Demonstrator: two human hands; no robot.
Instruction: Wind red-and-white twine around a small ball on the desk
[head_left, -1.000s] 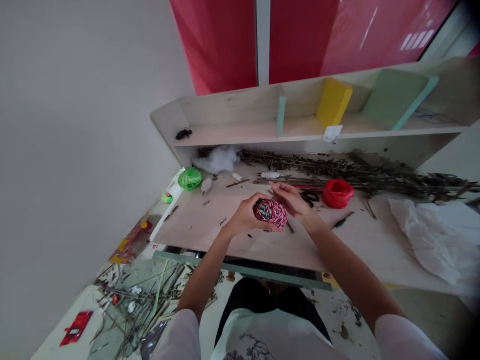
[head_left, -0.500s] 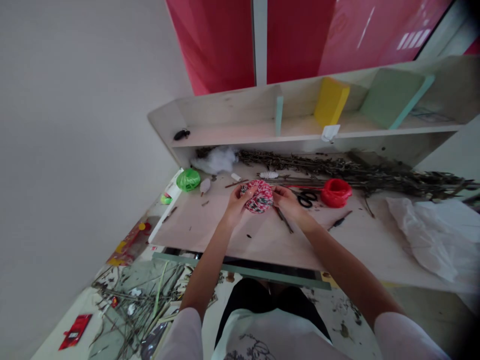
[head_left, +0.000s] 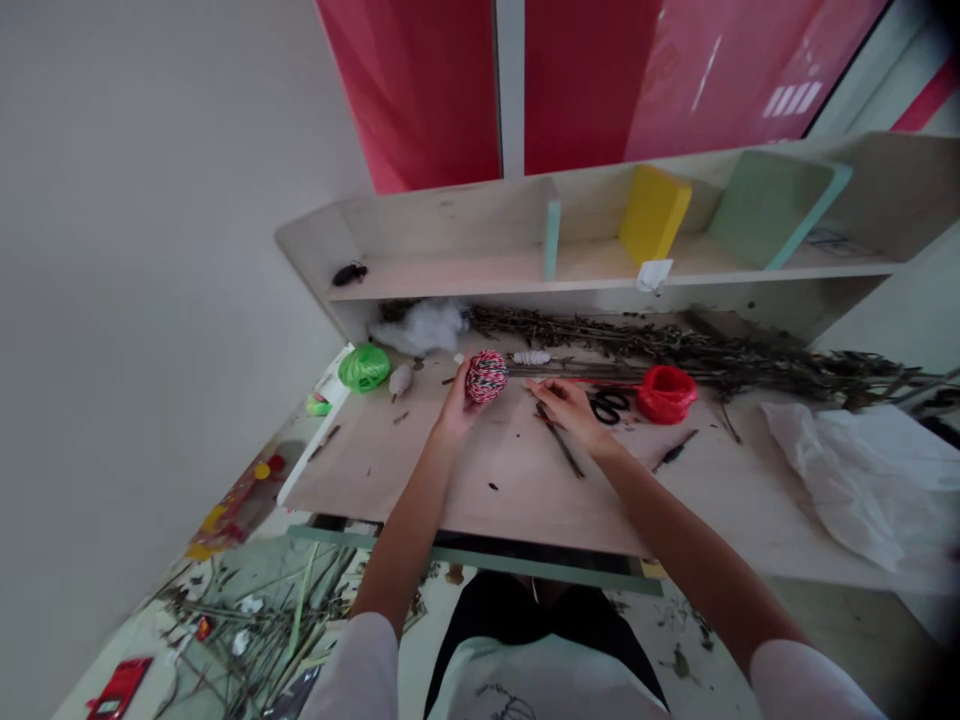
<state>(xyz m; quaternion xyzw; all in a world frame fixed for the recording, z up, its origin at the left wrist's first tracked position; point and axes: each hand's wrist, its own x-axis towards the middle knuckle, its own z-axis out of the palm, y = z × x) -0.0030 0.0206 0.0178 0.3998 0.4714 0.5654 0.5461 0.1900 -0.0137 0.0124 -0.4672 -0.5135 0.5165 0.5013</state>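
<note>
My left hand (head_left: pixel 454 408) is wrapped round a ball of red, white and dark twine (head_left: pixel 487 376), held a little above the desk. To the right of the ball, my right hand (head_left: pixel 571 410) is closed in a pinch; whatever is between its fingertips is too small to make out. Short dark sticks (head_left: pixel 561 445) lie just below that hand. Beside its outer edge are black-handled scissors (head_left: pixel 609 406), with a roll of red plastic string (head_left: pixel 666 395) further right. A small bundle of white cord (head_left: pixel 531 357) lies beyond the hands.
Long dried twigs (head_left: pixel 645 345) run along the back of the desk (head_left: pixel 420 470), under a shelf (head_left: pixel 450 280). Green string (head_left: pixel 364 368) and white stuffing (head_left: pixel 424 328) sit at the left. A translucent plastic bag (head_left: pixel 840 480) covers the right side. Plant stems (head_left: pixel 255 610) litter the floor.
My hands have moved apart: the left has drawn the twine ball leftward and turned it, while the right has come off the ball. The view has shifted slightly.
</note>
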